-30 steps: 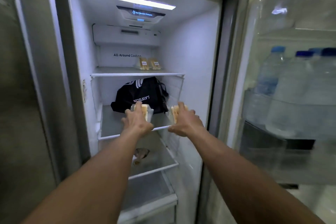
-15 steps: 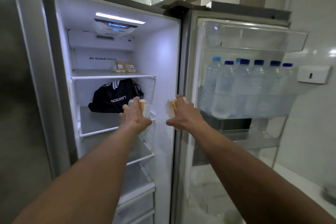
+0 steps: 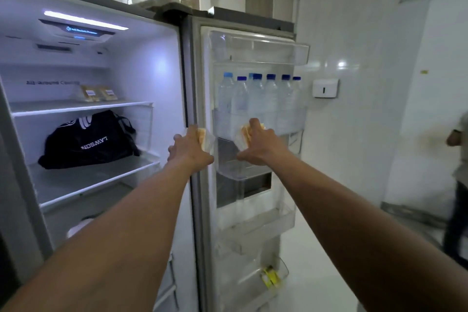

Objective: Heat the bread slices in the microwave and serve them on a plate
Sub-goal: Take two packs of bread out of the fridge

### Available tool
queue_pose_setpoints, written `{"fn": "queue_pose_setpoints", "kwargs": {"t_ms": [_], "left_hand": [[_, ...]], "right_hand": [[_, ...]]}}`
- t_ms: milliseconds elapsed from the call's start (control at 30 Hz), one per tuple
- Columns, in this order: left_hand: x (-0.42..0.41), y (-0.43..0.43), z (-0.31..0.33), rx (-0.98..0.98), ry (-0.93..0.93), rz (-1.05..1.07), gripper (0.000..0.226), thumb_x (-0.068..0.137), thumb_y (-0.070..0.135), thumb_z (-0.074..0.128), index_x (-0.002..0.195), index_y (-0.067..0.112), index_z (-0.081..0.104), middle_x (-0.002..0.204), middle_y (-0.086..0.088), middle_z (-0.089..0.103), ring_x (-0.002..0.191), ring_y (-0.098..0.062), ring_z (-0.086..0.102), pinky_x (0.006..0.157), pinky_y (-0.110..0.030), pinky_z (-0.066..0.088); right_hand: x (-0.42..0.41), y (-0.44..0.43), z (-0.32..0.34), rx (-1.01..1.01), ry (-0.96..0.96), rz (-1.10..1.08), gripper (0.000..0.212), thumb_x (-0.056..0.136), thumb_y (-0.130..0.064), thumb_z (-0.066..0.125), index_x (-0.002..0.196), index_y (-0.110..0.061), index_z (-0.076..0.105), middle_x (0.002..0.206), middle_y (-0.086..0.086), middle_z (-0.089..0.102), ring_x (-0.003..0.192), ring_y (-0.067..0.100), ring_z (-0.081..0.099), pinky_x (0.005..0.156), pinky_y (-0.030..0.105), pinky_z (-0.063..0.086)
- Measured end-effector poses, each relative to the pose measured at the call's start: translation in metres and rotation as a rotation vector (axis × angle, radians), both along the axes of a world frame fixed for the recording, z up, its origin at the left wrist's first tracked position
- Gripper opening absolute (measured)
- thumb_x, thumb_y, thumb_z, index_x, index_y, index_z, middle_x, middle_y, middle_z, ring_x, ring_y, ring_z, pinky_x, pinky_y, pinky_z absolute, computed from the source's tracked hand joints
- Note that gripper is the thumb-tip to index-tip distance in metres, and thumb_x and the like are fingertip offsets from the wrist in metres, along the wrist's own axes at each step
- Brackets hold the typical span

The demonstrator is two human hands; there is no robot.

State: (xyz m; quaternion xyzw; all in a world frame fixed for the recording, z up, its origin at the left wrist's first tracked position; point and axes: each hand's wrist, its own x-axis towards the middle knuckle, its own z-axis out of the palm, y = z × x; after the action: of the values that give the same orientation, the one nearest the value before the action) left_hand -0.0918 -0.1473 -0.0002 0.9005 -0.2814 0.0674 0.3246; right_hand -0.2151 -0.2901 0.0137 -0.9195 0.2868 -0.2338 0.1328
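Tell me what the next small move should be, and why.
Probably push the fridge door shut with an elbow: the left hand grips one bread pack, the right hand a second bread pack, both already outside the compartment, and the door stands open.

Legible markings: two, both inside the open refrigerator.
Black bag (image 3: 88,142) on the middle shelf: white lettering, seen mirror-reversed, reads "LAWSON". Rear wall (image 3: 53,82) above the top shelf: grey print, blurred, appears to read "All-Around Cooling". Ceiling panel (image 3: 81,30): one line of blue lit text, too small to read. Two tan packets (image 3: 98,92) on the top shelf: a white label on each, print illegible. Yellow packet (image 3: 271,277) in the lowest door bin: markings not legible.
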Motion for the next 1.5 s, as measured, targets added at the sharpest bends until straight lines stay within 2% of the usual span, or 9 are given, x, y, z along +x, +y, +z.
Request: {"fn": "queue_pose_setpoints", "kwargs": {"t_ms": [133, 333, 433, 533, 633, 767, 933, 1133, 1500], "left_hand": [[-0.026, -0.031, 0.007, -0.014, -0.028, -0.161, 0.098, 0.069, 0.033, 0.083, 0.146, 0.034, 0.022, 0.127, -0.014, 0.043, 0.113, -0.037, 0.052, 0.094, -0.047, 0.051], [-0.063, -0.089, 0.006, -0.025, -0.039, -0.341, 0.094, 0.071, 0.037, 0.081, 0.145, 0.033, 0.023, 0.128, -0.015, 0.043, 0.113, -0.038, 0.051, 0.093, -0.041, 0.045], [-0.081, -0.124, 0.003, -0.006, -0.028, -0.424, 0.096, 0.07, 0.038, 0.08, 0.145, 0.034, 0.021, 0.125, -0.014, 0.042, 0.109, -0.039, 0.052, 0.095, -0.045, 0.049], [-0.097, -0.165, -0.002, -0.004, -0.029, -0.493, 0.097, 0.07, 0.036, 0.079, 0.147, 0.032, 0.02, 0.127, -0.015, 0.041, 0.111, -0.039, 0.051, 0.094, -0.04, 0.047], [-0.113, -0.212, -0.008, -0.003, -0.022, -0.537, 0.096, 0.068, 0.034, 0.078, 0.146, 0.034, 0.02, 0.127, -0.015, 0.04, 0.111, -0.04, 0.051, 0.095, -0.043, 0.048], [-0.125, -0.285, -0.017, 0.007, -0.013, -0.563, 0.098, 0.066, 0.033, 0.077, 0.145, 0.037, 0.02, 0.13, -0.015, 0.039, 0.115, -0.041, 0.049, 0.096, -0.048, 0.048], [-0.133, -0.394, -0.021, -0.002, -0.035, -0.578, 0.099, 0.064, 0.03, 0.077, 0.145, 0.038, 0.021, 0.135, -0.014, 0.039, 0.117, -0.038, 0.049, 0.096, -0.046, 0.047], [-0.129, -0.522, -0.013, -0.034, -0.035, -0.558, 0.095, 0.068, 0.028, 0.076, 0.144, 0.038, 0.021, 0.126, -0.012, 0.04, 0.109, -0.036, 0.051, 0.083, -0.039, 0.047], [-0.089, -0.719, -0.025, -0.005, -0.012, -0.513, 0.094, 0.068, 0.022, 0.077, 0.142, 0.037, 0.02, 0.128, -0.012, 0.036, 0.115, -0.039, 0.045, 0.088, -0.046, 0.049]], "right_hand": [[-0.041, -0.018, 0.006, -0.023, 0.008, -0.124, 0.092, 0.073, -0.044, 0.082, 0.142, -0.025, 0.024, 0.13, 0.018, 0.052, 0.116, 0.04, 0.054, 0.092, 0.049, 0.05], [-0.098, -0.054, 0.009, -0.008, -0.002, -0.291, 0.092, 0.07, -0.043, 0.081, 0.141, -0.025, 0.026, 0.124, 0.016, 0.053, 0.105, 0.038, 0.057, 0.084, 0.046, 0.052], [-0.12, -0.081, 0.006, 0.001, -0.004, -0.374, 0.092, 0.069, -0.044, 0.081, 0.141, -0.024, 0.026, 0.124, 0.018, 0.054, 0.105, 0.039, 0.058, 0.083, 0.045, 0.05], [-0.139, -0.111, 0.002, 0.009, -0.013, -0.452, 0.091, 0.069, -0.042, 0.08, 0.141, -0.022, 0.027, 0.122, 0.019, 0.053, 0.106, 0.041, 0.057, 0.08, 0.04, 0.046], [-0.154, -0.148, -0.005, 0.023, -0.009, -0.511, 0.09, 0.071, -0.04, 0.08, 0.141, -0.021, 0.027, 0.122, 0.019, 0.052, 0.106, 0.04, 0.055, 0.082, 0.041, 0.048], [-0.168, -0.21, -0.014, 0.045, -0.022, -0.565, 0.087, 0.071, -0.038, 0.079, 0.138, -0.022, 0.027, 0.12, 0.019, 0.051, 0.103, 0.039, 0.055, 0.08, 0.042, 0.048], [-0.174, -0.313, -0.015, 0.059, -0.033, -0.596, 0.086, 0.071, -0.036, 0.077, 0.138, -0.024, 0.025, 0.118, 0.018, 0.05, 0.098, 0.04, 0.055, 0.076, 0.04, 0.046], [-0.172, -0.438, -0.004, 0.044, -0.048, -0.593, 0.085, 0.071, -0.035, 0.077, 0.138, -0.025, 0.026, 0.116, 0.016, 0.048, 0.097, 0.04, 0.055, 0.075, 0.039, 0.047], [-0.141, -0.626, -0.018, 0.083, -0.049, -0.605, 0.082, 0.072, -0.032, 0.077, 0.136, -0.024, 0.026, 0.116, 0.016, 0.045, 0.098, 0.04, 0.053, 0.074, 0.038, 0.042]]}}
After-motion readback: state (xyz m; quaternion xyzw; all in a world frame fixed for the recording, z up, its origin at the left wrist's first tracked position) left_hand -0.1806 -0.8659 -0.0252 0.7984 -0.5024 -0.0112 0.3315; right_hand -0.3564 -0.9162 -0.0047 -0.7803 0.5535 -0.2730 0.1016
